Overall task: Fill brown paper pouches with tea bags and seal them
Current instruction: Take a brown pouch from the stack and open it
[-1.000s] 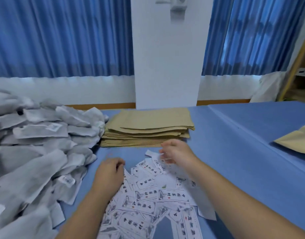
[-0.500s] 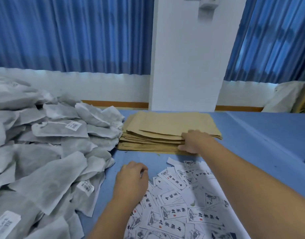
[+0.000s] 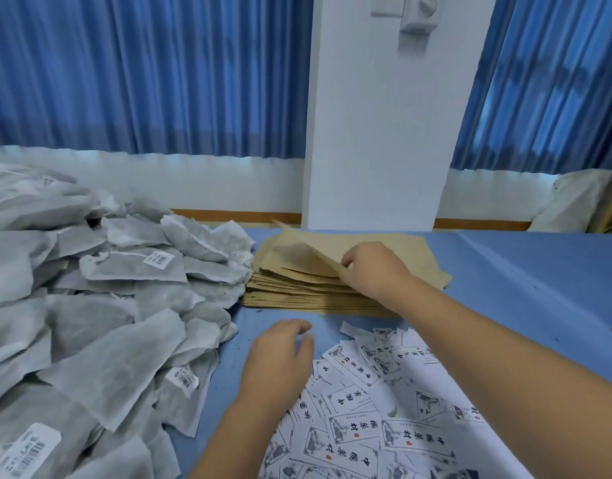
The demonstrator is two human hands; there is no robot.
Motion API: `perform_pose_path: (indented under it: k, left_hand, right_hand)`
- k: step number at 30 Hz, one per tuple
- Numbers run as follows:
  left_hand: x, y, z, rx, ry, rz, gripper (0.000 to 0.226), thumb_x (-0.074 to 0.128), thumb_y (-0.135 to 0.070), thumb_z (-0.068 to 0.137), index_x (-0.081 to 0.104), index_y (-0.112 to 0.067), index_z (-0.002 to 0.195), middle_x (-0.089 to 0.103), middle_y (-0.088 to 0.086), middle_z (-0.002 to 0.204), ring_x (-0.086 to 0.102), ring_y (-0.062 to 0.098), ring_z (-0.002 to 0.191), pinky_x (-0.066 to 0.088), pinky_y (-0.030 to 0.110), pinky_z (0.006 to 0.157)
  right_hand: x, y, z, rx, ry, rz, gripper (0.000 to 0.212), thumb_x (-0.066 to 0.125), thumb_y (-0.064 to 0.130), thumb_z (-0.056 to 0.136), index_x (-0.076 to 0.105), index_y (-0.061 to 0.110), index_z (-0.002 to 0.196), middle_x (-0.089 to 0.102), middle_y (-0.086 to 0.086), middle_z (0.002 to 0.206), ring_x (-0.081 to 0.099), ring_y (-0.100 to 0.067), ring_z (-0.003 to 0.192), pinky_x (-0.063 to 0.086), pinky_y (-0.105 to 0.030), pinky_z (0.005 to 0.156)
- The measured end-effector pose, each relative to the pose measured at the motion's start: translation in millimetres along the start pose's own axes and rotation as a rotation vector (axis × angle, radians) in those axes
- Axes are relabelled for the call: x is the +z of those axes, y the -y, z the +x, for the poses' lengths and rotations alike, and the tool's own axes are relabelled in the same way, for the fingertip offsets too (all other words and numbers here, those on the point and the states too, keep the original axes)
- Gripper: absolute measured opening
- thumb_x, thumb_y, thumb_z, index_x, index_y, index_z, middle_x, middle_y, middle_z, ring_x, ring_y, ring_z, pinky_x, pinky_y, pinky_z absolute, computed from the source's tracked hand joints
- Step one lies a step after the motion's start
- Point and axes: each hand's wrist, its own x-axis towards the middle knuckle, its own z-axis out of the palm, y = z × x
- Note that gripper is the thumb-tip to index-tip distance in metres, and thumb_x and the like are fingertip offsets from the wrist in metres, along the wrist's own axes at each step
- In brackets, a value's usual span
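Pinching the top brown paper pouch [image 3: 297, 252] by its near edge, the right hand [image 3: 370, 271] held that sheet tilted up off the stack of brown paper pouches [image 3: 308, 299], with its far-left corner raised highest. The stack lay on the blue table cover [image 3: 525, 292]. Left of the stack sprawled a heap of grey tea bags [image 3: 100, 305], the closest ones just beside the stack's left side. In front of the stack lay scattered printed labels [image 3: 363, 430]. The left hand [image 3: 280, 361] sat in front of the stack too, at the labels' left edge, fingers loosely curled and gripping nothing.
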Motion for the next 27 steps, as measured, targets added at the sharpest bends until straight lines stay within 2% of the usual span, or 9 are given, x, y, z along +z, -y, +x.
perform_pose_path:
  k: [3,6,9,12,13,15,17,22,27]
  left_hand:
    - [-7.2,-20.9,-3.1,-0.082,0.130,-0.616,0.046,0.066,-0.044,0.084,0.054,-0.037,0.128,0.060,-0.023,0.122,0.056,-0.013,0.106,0.046,0.009,0.082]
    - [-9.2,-37.5,-11.7,-0.085,0.303,-0.859,0.082,0.074,-0.054,0.065,0.040,-0.042,0.138,0.057,-0.022,0.129,0.056,-0.005,0.115,0.051,0.022,0.089]
    - [-5.4,-50.1,-24.5,-0.047,0.327,-0.851,0.060,0.077,-0.048,0.066,0.056,-0.039,0.122,0.068,-0.018,0.114,0.063,-0.001,0.104,0.051,0.020,0.085]
    - [3.0,-57.8,-29.9,-0.254,0.212,-0.812,0.034,0.070,-0.045,0.074,0.069,-0.024,0.101,0.074,-0.010,0.095,0.069,0.006,0.087,0.056,0.026,0.083]
    - [5.4,-57.3,-29.2,-0.350,0.173,-0.890,0.030,0.066,-0.035,0.081,0.067,-0.014,0.102,0.074,-0.001,0.096,0.070,0.012,0.086,0.055,0.031,0.086]
    - [4.0,-53.1,-26.3,-0.471,0.100,-1.001,0.021,0.053,-0.013,0.090,0.061,0.001,0.104,0.074,0.017,0.092,0.073,0.021,0.080,0.057,0.029,0.066]
    - [-1.6,-44.8,-22.5,-0.530,0.044,-1.046,0.021,0.044,-0.007,0.092,0.057,0.000,0.108,0.073,0.021,0.088,0.074,0.029,0.076,0.060,0.039,0.070]
    - [-9.6,-25.7,-10.0,-0.565,-0.075,-1.226,0.024,0.042,-0.011,0.097,0.059,-0.005,0.113,0.073,0.018,0.096,0.073,0.034,0.081,0.059,0.033,0.061]
    - [-7.5,-20.3,-6.6,-0.566,-0.070,-1.395,0.027,0.049,-0.026,0.100,0.062,-0.003,0.097,0.072,0.009,0.075,0.070,0.020,0.066,0.057,0.031,0.055]
  right_hand:
    - [-23.8,30.0,-3.3,0.014,0.070,0.258,0.021,0.052,0.016,0.081,0.072,0.008,0.082,0.063,-0.009,0.059,0.059,-0.022,0.047,0.053,-0.026,0.049]
    - [-38.8,57.8,-9.0,0.077,0.167,0.432,0.021,0.044,0.005,0.080,0.063,-0.002,0.078,0.060,-0.013,0.050,0.056,-0.025,0.037,0.048,-0.025,0.039]
    - [-40.3,75.6,-18.8,0.165,0.255,0.577,0.017,0.038,0.003,0.082,0.051,-0.003,0.073,0.057,-0.014,0.041,0.051,-0.023,0.031,0.045,-0.022,0.038]
    - [-33.3,81.2,-25.1,0.190,0.288,0.711,0.024,0.035,0.002,0.086,0.056,-0.010,0.086,0.062,-0.018,0.053,0.055,-0.027,0.041,0.049,-0.029,0.046]
    - [-30.3,82.4,-27.4,0.188,0.298,0.754,0.026,0.037,0.003,0.088,0.057,-0.012,0.093,0.062,-0.019,0.058,0.057,-0.028,0.045,0.050,-0.031,0.049]
    - [-24.2,82.8,-30.2,0.170,0.314,0.884,0.037,0.043,0.008,0.093,0.048,-0.012,0.124,0.062,-0.018,0.063,0.059,-0.029,0.049,0.051,-0.032,0.049]
    - [-19.3,77.2,-34.6,0.123,0.279,0.981,0.053,0.049,0.018,0.096,0.032,0.005,0.144,0.064,-0.014,0.071,0.062,-0.027,0.052,0.053,-0.030,0.048]
    - [-9.0,48.7,-66.3,-0.234,0.127,0.413,0.022,0.057,0.044,0.087,0.068,0.028,0.097,0.062,0.014,0.086,0.057,0.000,0.077,0.046,-0.025,0.071]
    - [11.4,34.1,-90.6,-0.367,0.268,0.181,0.041,0.060,0.051,0.085,0.060,0.029,0.120,0.053,0.007,0.111,0.052,-0.009,0.102,0.043,-0.032,0.091]
